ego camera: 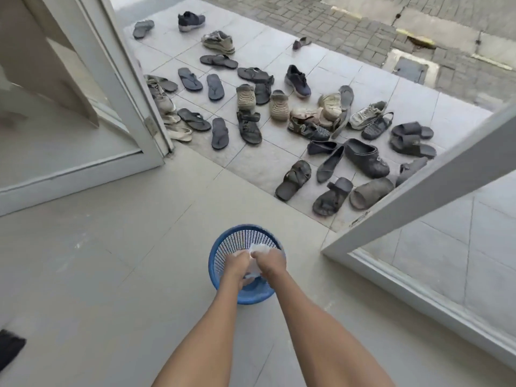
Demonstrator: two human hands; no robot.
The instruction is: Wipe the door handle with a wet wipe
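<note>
Tiled entrance floor, both glass doors [418, 191] standing open, many shoes [251, 127] scattered outside. A blue mesh basket [242, 227] sits on the floor. Directly above it, the left hand [236, 265] and right hand [269, 262] are both curled round a crumpled white wet wipe [258, 248], held between them. No door handle is in view. Judgement: whether the wipe is being readied or thrown away cannot be told; no wiping is under way.
</note>
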